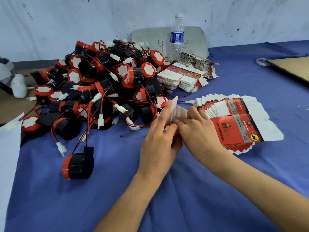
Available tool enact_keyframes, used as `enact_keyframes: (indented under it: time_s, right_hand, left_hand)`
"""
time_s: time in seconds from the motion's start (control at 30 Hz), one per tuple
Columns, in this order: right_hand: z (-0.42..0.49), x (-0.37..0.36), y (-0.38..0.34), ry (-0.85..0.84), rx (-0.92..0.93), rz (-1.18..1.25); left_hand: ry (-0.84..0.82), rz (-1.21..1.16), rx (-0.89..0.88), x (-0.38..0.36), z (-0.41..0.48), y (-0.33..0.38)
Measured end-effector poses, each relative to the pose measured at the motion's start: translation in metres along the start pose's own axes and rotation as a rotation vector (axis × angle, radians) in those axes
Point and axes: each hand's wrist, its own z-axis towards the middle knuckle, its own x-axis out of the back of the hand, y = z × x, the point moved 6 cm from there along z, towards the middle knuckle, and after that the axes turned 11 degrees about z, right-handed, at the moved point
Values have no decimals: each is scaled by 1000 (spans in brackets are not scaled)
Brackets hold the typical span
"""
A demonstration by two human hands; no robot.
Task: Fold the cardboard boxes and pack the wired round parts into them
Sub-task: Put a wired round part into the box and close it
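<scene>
Early stage. The left hand grips a half-folded box just beside the heap of wired round parts; the right hand pinches its white flap. No packed box shows; fanned flat boxes await folding.

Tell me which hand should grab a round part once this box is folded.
Left, probably. The left hand sits beside the pile of round parts, with a loose part lying nearer its side; the right hand is by the fanned flat boxes. Both hands grip the half-folded box now.
</scene>
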Motion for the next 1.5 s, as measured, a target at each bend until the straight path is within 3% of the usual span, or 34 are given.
enact_keyframes:
  time_s: [0.27, 0.5, 0.7, 0.77, 0.87, 0.93, 0.97, 1.03, 1.1, 1.2, 1.37, 1.5]
  right_hand:
    - [9, 11, -2, -117, -146, 133]
    - [30, 10, 7, -217, -222, 68]
    - [12, 10, 14, -435, -182, 360]
    - [4, 19, 16, -311, -85, 467]
    - [-8, 44, 22, 203, 50, 651]
    - [-18, 46, 37, 557, -3, 874]
    - [-21, 38, 45, 652, -59, 960]
    - [-17, 11, 55, 639, -176, 1247]
    - [-12, -17, 53, 472, -257, 1576]
    - [-7, -38, 45, 292, -242, 1799]
    - [-5, -40, 46, 268, -268, 1786]
    - [-8, -41, 44, 267, -278, 1694]
  left_hand:
    - [25, -7, -8, 2, 0, 0]
    - [51, -105, 58, -4, -3, -7]
    - [22, -207, 133, -11, -4, -16]
    - [-12, -302, 148, -13, -4, -19]
    - [-60, -432, 159, -16, -3, -20]
    - [-89, -494, 194, -19, -2, -20]
    - [-94, -538, 217, -20, -2, -20]
    - [-98, -614, 263, -21, -1, -21]
    - [-124, -637, 280, -22, 0, -23]
    - [-182, -754, 317, -26, 0, -23]
    - [-182, -767, 436, -28, 0, -28]
    - [-146, -550, 478, -30, -2, -35]
